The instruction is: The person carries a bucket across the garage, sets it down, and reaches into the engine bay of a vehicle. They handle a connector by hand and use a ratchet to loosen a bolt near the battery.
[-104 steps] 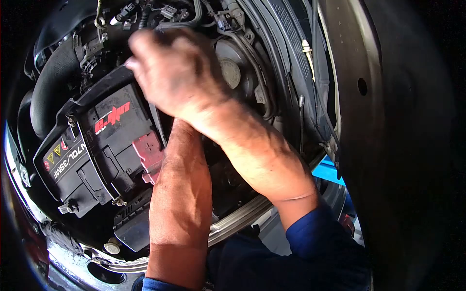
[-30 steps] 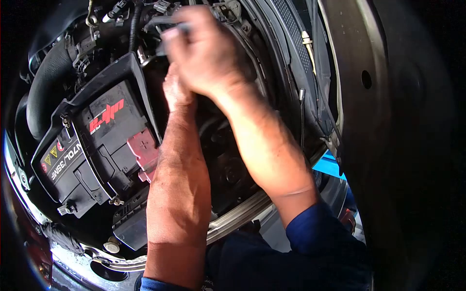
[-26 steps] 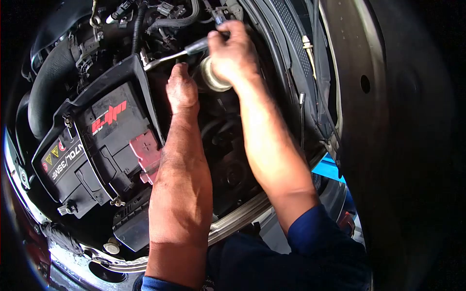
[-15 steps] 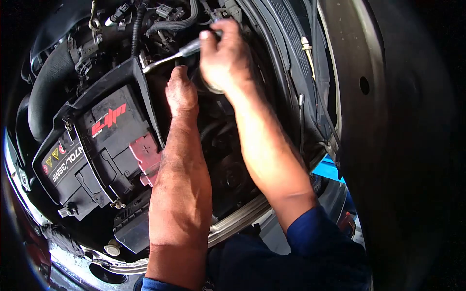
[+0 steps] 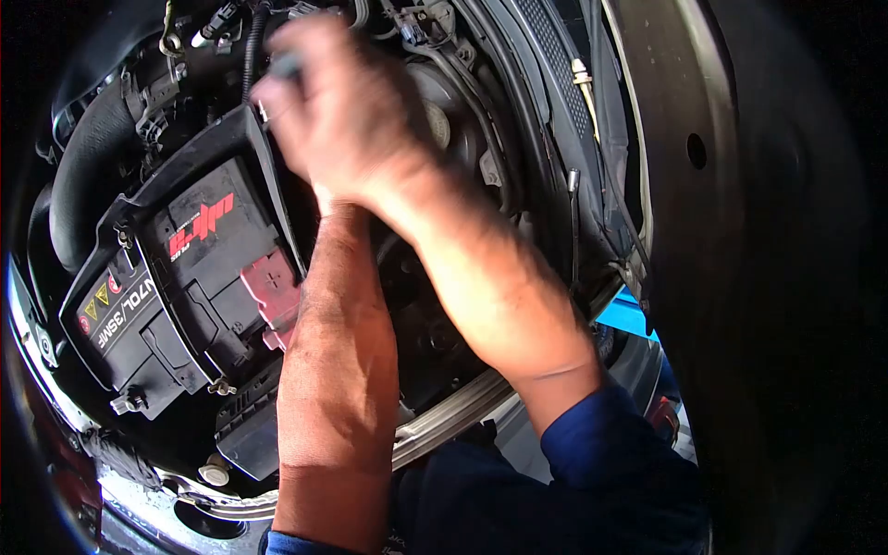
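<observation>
My right hand (image 5: 347,111), blurred by motion, is closed around a ratchet wrench, whose grey handle (image 5: 288,66) shows only in part between the fingers. It is above the upper corner of the black battery tray (image 5: 252,123). Beneath it, my left hand (image 5: 330,199) reaches into the engine bay; only its wrist end shows and its fingers are hidden. Left of my forearms sits the black car battery (image 5: 199,268), with a red terminal cover (image 5: 271,287) on its near side.
A thick black intake hose (image 5: 83,190) curves along the left. Several hoses and wires run across the top. The car's metal body edge (image 5: 453,421) passes under my arms, and a dark panel (image 5: 703,277) stands at the right.
My right hand has swung left and up with the ratchet wrench, and now covers my left hand. The left forearm has barely shifted.
</observation>
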Tool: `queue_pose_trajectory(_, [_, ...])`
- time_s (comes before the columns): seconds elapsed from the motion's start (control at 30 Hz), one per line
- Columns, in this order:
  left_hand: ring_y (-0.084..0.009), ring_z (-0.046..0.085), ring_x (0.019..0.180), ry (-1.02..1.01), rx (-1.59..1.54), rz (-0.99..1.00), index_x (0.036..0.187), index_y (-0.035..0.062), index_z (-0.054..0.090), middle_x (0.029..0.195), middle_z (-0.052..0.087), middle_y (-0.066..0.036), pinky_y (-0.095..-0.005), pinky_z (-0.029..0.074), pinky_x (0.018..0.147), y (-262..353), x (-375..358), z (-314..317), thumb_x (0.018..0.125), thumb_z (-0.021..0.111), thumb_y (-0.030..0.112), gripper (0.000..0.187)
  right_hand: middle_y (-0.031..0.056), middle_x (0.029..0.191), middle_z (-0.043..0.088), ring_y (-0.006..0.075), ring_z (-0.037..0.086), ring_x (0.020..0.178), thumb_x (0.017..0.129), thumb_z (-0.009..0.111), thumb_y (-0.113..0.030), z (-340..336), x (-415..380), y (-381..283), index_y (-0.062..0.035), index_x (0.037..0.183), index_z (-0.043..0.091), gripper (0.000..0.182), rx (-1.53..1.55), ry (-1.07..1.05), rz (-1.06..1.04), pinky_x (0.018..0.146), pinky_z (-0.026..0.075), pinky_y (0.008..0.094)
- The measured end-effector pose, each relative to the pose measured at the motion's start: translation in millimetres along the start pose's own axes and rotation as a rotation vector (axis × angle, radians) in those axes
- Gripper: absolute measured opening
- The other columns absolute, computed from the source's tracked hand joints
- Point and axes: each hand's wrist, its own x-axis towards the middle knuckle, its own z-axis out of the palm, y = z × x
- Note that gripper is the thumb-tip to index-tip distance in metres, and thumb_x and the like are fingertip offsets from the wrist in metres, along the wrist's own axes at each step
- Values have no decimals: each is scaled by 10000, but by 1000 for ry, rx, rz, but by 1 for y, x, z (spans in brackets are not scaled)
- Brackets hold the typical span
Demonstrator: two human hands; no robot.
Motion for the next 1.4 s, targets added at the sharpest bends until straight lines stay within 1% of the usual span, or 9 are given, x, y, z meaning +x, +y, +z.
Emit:
queue_pose_trajectory(0.07, [-338,610,935,43,-40,-67,1036,78,604,993,645,-170,-408,473,806,1,4,4,803,562,163,252,151,833,611,277,634,796,838,612,-238,-12,-1,37,-18,1081,473,355,21,106,504,693,503,379])
queue_pose_trajectory(0.1, [-364,611,863,155,-120,7,992,74,600,906,648,-171,-456,452,732,0,2,7,849,429,120,228,144,850,608,230,640,737,838,630,-229,-15,0,57,6,1080,464,376,16,19,731,662,510,336])
queue_pose_trajectory(0.17, [-379,612,842,164,-393,-183,993,66,597,882,647,-178,-460,458,728,3,7,14,846,432,107,224,142,855,618,189,646,678,828,649,-192,-8,-7,74,14,1086,460,380,356,83,693,635,514,297])
queue_pose_trajectory(0.23, [-358,615,882,117,-260,-173,1000,48,598,926,642,-198,-432,456,762,4,6,8,838,441,106,233,166,887,623,268,631,830,775,684,-311,-7,-8,81,-49,1111,501,464,321,-22,678,745,501,373])
queue_pose_trajectory(0.43, [-255,611,873,89,-175,-346,973,8,599,956,636,-202,-369,456,763,11,13,4,840,448,122,231,119,794,638,159,654,638,827,653,-165,-3,-14,83,15,1032,476,325,236,-47,491,606,528,275])
queue_pose_trajectory(0.5, [-241,588,850,229,-1249,-664,958,-20,593,929,624,-151,-352,448,782,3,22,17,860,447,155,248,110,771,630,155,652,634,825,652,-142,-3,-15,85,10,1011,474,299,287,-27,426,597,528,274])
queue_pose_trajectory(1.0, [-284,593,913,201,-1513,-641,1077,-14,525,1002,592,-166,-400,459,862,-2,25,20,900,381,197,312,69,649,618,142,618,598,798,677,-187,-10,-25,76,-20,948,501,285,189,28,285,569,488,282])
queue_pose_trajectory(1.1, [-283,592,901,210,-1433,-620,1074,-18,523,992,588,-168,-403,462,851,-9,26,26,901,380,194,309,100,713,566,223,587,610,773,687,-237,-11,-27,76,-64,958,512,308,267,-22,382,573,474,348])
queue_pose_trajectory(1.4, [-241,581,823,264,-1201,-631,983,-60,569,912,598,-149,-352,461,770,28,15,-5,879,411,173,300,58,638,597,125,585,577,806,658,-158,-8,-27,76,-32,943,488,252,245,87,286,555,477,274])
